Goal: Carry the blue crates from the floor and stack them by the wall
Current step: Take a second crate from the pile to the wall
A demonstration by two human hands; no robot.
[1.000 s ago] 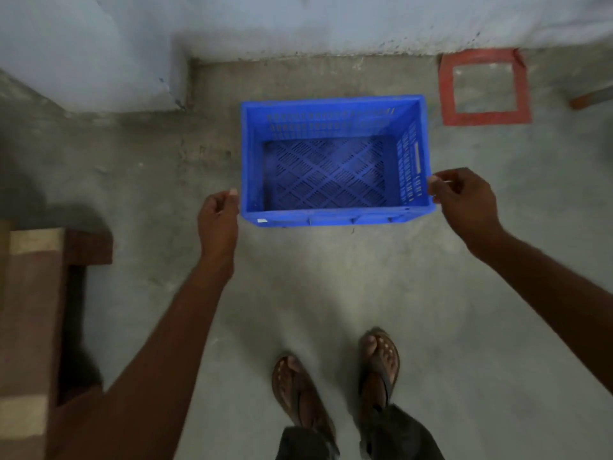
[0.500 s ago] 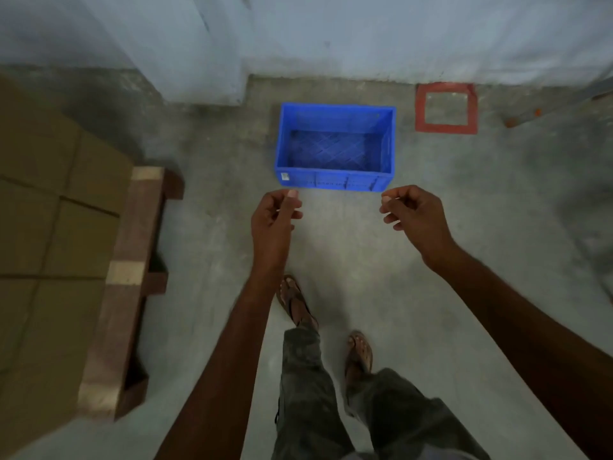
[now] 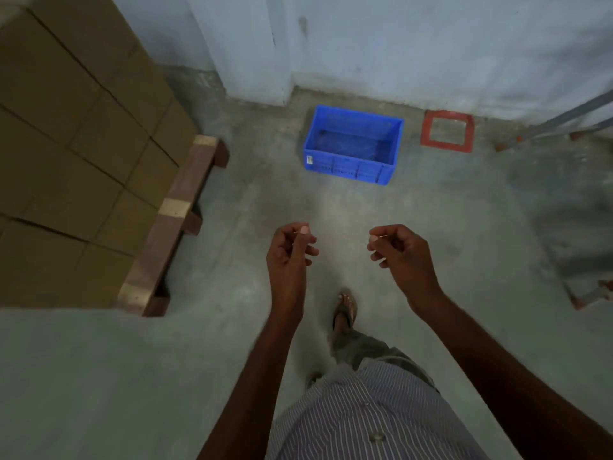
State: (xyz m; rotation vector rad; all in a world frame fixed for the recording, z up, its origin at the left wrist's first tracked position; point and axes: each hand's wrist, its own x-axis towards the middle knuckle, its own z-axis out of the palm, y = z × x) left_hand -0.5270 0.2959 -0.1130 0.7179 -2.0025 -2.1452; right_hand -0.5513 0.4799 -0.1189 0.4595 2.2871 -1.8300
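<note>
Grey concrete floor (image 3: 212, 376) fills most of the head view, running up to a pale blue-white wall (image 3: 431, 44) that steps forward at a corner on the left. Stacked brown cartons (image 3: 73, 144) tower along the left edge, resting on a wooden pallet (image 3: 172, 227) whose reddish blocks and pale band show at the near side. A person stands facing the wall, a striped shirt (image 3: 365, 419) and grey trousers visible at the bottom, one sandalled foot (image 3: 345, 310) stepped out ahead on the concrete. Both bare forearms reach forward at about waist height. One blue crate (image 3: 351, 144) sits upright and empty on the floor close to the wall, just right of the wall's corner, well apart from both hands and with nothing stacked on or under it; a small white label shows on its near left face. A red square outline (image 3: 446, 131) is marked on the floor just beside the crate to the right. Grey metal bars (image 3: 570, 117) slant across the far right. The left hand (image 3: 290, 254) hangs in the air with fingers loosely curled, holding nothing; the right hand (image 3: 403, 252) mirrors it, fingers loosely curled and likewise empty, the two hands near each other above the bare floor
</note>
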